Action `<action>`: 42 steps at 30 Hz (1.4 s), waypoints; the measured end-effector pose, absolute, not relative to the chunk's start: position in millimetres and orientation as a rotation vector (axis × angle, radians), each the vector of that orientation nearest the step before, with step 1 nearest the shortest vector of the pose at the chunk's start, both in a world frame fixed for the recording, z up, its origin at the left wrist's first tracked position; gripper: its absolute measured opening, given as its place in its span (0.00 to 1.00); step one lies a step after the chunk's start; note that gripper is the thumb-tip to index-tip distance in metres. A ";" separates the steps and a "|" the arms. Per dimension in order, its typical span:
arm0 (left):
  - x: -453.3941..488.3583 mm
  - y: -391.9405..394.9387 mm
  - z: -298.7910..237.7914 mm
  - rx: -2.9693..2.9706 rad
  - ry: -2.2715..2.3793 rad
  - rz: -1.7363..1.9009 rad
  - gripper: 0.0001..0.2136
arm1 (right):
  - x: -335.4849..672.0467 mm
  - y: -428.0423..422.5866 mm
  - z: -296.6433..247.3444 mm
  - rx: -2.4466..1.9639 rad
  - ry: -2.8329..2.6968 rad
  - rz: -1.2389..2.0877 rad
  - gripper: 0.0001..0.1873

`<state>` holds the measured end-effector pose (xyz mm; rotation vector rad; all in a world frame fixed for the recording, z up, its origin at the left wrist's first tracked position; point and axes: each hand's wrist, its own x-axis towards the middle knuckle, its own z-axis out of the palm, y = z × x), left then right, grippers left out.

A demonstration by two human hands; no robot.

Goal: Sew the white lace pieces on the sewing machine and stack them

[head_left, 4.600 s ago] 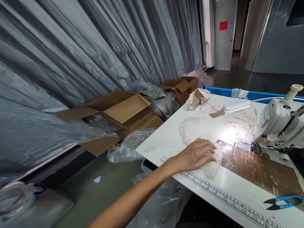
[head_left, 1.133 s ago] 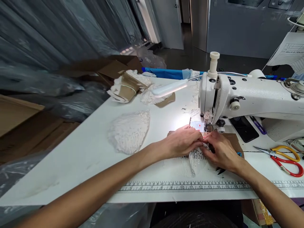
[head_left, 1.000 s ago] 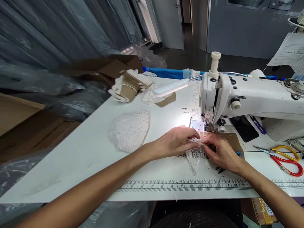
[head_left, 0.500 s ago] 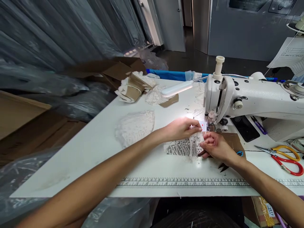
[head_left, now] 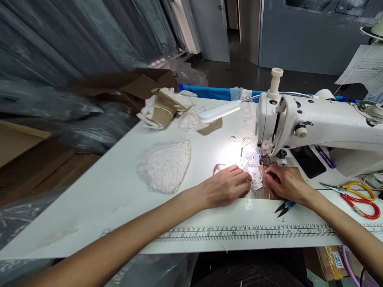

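Note:
My left hand (head_left: 228, 187) lies with curled fingers on a small piece of white lace (head_left: 255, 177), pinning its left edge to the table. From the other side my right hand (head_left: 285, 182) pinches the same lace between its fingertips. The piece lies on a brown taped patch (head_left: 263, 194) just in front of the needle of the white sewing machine (head_left: 317, 123). Most of the lace is hidden under my fingers.
A stack of white lace pieces (head_left: 165, 165) lies to the left on the white table (head_left: 104, 191). Lace bundles wrapped in cardboard (head_left: 163, 108) sit at the back. Blue thread snips (head_left: 285, 206) and red-yellow scissors (head_left: 360, 197) lie right. A lamp (head_left: 220, 111) lights the needle area.
The lace was picked from the left, folded and turned between both hands, then slid forward toward the needle. It now lies flatter and smaller under my fingers.

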<state>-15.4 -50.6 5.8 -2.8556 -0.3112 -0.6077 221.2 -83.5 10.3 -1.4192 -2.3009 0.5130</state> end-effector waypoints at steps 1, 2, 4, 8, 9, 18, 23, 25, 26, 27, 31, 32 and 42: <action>-12.7 -50.0 3.5 -2.839 -0.310 -0.628 0.11 | 221.2 -83.8 7.5 -1.353 -2.360 0.395 0.08; -10.1 -49.0 1.4 -2.832 -0.337 -0.660 0.13 | 221.5 -84.5 4.5 -1.288 -2.395 0.322 0.08; -6.5 -47.2 -2.1 -2.858 -0.492 -0.776 0.12 | 223.3 -87.8 -1.2 -1.175 -2.407 0.265 0.10; -6.2 -47.9 -4.9 -2.972 -0.935 -1.059 0.08 | 225.0 -97.1 -7.2 -1.080 -2.454 0.263 0.15; -6.8 -48.4 -4.9 -2.992 -0.994 -1.089 0.08 | 224.4 -98.8 -7.1 -1.082 -2.484 0.266 0.16; -5.8 -47.1 -5.8 -2.899 -0.449 -0.890 0.07 | 221.6 -96.2 4.0 -1.037 -2.569 0.424 0.14; -6.1 -48.4 -6.8 -2.896 -0.377 -0.850 0.09 | 221.3 -98.1 2.8 -1.079 -2.545 0.473 0.15; -5.9 -48.8 -7.3 -2.870 -0.372 -0.866 0.09 | 222.6 -97.1 4.6 -1.086 -2.492 0.571 0.15; -5.7 -48.9 -7.6 -2.856 -0.371 -0.873 0.08 | 223.8 -95.5 6.1 -1.088 -2.457 0.630 0.16; -5.4 -49.0 -7.8 -2.840 -0.369 -0.878 0.08 | 225.2 -93.2 7.6 -1.088 -2.426 0.687 0.17; -4.4 -49.1 -8.6 -2.812 -0.387 -0.893 0.08 | 229.9 -82.0 9.5 -1.104 -2.394 0.748 0.18; -4.3 -49.0 -8.9 -2.819 -0.395 -0.905 0.07 | 230.3 -80.1 8.3 -1.115 -2.401 0.730 0.18; -5.6 -51.0 -10.1 -2.982 -0.658 -1.123 0.06 | 223.9 -95.0 1.5 -1.024 -2.400 0.607 0.15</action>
